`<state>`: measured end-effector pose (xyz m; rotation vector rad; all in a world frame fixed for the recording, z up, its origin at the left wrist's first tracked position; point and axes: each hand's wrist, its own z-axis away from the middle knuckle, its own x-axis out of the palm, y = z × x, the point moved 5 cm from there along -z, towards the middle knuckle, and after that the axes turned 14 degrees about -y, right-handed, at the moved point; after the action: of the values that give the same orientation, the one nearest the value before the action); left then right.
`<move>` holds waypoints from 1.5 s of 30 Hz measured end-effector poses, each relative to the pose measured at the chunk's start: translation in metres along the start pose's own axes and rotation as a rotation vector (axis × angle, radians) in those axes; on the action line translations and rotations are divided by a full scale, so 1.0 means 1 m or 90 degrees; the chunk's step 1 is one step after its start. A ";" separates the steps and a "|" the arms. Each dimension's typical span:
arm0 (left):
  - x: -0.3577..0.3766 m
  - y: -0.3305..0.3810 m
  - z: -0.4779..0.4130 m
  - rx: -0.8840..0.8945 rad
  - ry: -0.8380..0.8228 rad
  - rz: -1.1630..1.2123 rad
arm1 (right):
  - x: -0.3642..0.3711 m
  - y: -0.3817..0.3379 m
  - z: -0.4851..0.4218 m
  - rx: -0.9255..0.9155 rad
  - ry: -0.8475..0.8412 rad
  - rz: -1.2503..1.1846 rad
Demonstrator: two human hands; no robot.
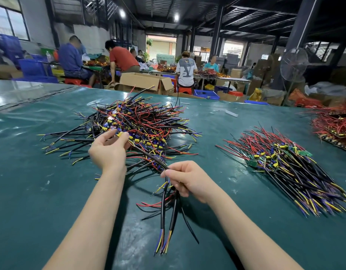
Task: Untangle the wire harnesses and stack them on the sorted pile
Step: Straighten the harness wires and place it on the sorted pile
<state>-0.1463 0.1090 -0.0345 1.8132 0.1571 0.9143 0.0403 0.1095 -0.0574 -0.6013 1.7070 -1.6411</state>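
Step in hand: separation. No harness is free of the tangled heap (133,125) yet.

The heap lies on the green table cover (31,172), ahead and slightly left of the person. The sorted pile (289,168) lies well apart to the right, its harnesses laid roughly parallel.

The left hand (107,149) is at the near edge of the heap, its fingers curled and pinching a harness at a yellow component (120,134). The right hand (187,180) is closed around a small bundle of black sheathed cables (164,217). These run up into the heap, and their stripped ends hang toward the person.

Judgement: the held cables appear caught under red and black leads. The next move calls for the left hand to hold the heap back while the right draws the bundle out along its length. A sideways pull is likely to drag neighbouring harnesses along. Once free, the bundle goes right, laid in line with the pile.
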 end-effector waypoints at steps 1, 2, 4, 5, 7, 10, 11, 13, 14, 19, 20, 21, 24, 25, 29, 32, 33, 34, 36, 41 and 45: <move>-0.003 0.003 -0.002 0.013 0.012 0.003 | -0.002 -0.001 0.000 -0.006 0.015 0.001; -0.005 0.004 -0.004 0.020 0.017 0.005 | -0.004 -0.001 -0.001 -0.011 0.028 -0.017; -0.005 0.006 -0.005 0.027 0.010 0.003 | -0.009 0.001 -0.003 0.002 0.041 -0.129; -0.004 0.007 -0.005 0.031 0.002 -0.001 | -0.009 0.003 -0.003 0.022 0.041 -0.202; -0.003 0.009 -0.006 0.040 -0.012 -0.008 | -0.010 0.005 -0.001 0.057 0.033 -0.293; -0.004 0.010 -0.007 0.047 -0.011 -0.004 | -0.015 0.004 0.002 0.058 0.035 -0.237; -0.004 0.011 -0.008 0.047 -0.008 -0.004 | -0.016 0.004 0.002 0.062 0.043 -0.208; -0.003 0.010 -0.008 0.048 -0.005 -0.007 | -0.020 0.004 0.004 0.087 0.072 -0.136; -0.001 0.010 -0.008 0.050 -0.005 -0.012 | -0.022 0.004 0.005 0.102 0.090 -0.081; -0.001 0.007 -0.005 0.051 0.012 0.000 | -0.028 -0.005 0.004 0.081 0.193 0.217; -0.004 0.007 -0.006 0.043 0.021 0.010 | -0.026 -0.008 0.004 0.058 0.190 0.227; -0.007 0.008 -0.009 0.036 0.029 0.021 | -0.024 -0.010 0.003 0.031 0.169 0.205; -0.010 0.011 -0.012 0.030 0.033 0.028 | -0.017 -0.012 0.002 0.007 0.082 0.143; -0.009 0.012 -0.011 0.034 0.027 0.021 | -0.017 -0.010 0.002 0.022 0.074 0.164; 0.003 0.018 -0.001 0.084 -0.010 -0.012 | -0.030 -0.006 0.005 0.088 0.171 0.276; 0.012 0.025 0.004 0.126 -0.033 -0.025 | -0.036 -0.010 0.004 0.113 0.257 0.363; 0.011 0.026 0.004 0.132 -0.032 -0.024 | -0.036 -0.011 0.004 0.108 0.267 0.368; 0.010 0.027 0.003 0.133 -0.024 -0.017 | -0.035 -0.011 0.004 0.095 0.258 0.350; 0.002 0.026 0.000 0.121 0.000 0.014 | -0.033 -0.010 0.004 0.037 0.190 0.220; -0.007 0.016 -0.007 0.051 0.038 0.075 | -0.016 -0.017 0.009 -0.083 -0.036 -0.002; -0.003 0.017 -0.007 0.042 0.037 0.058 | -0.011 -0.019 0.009 -0.060 -0.095 -0.036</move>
<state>-0.1582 0.1049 -0.0206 1.8687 0.1440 1.0363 0.0518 0.1095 -0.0366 -0.8048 1.6782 -1.5199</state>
